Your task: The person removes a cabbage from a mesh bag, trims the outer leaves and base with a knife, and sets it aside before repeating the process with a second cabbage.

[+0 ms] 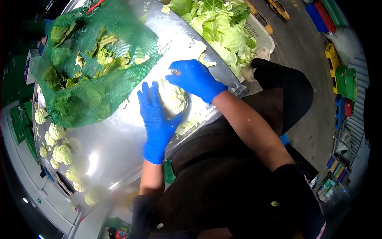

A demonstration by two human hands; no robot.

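A pale, round cabbage head (173, 98) lies on the metal table between my two blue-gloved hands. My left hand (154, 119) cups its near left side, fingers stretched along it and thumb on the lower edge. At the upper side of the cabbage, my right hand (195, 78) is closed in a grip. A small brownish end of something shows at its fingers, too hidden to name. Pale leaf scraps (191, 123) are scattered on the table around the head.
A green mesh bag (93, 95) with leafy cabbages lies at the left. Several trimmed pale heads (62, 154) line the far left edge of the metal table (111, 155). Loose leaves (223, 32) fill a white crate (260, 34) beyond the table edge.
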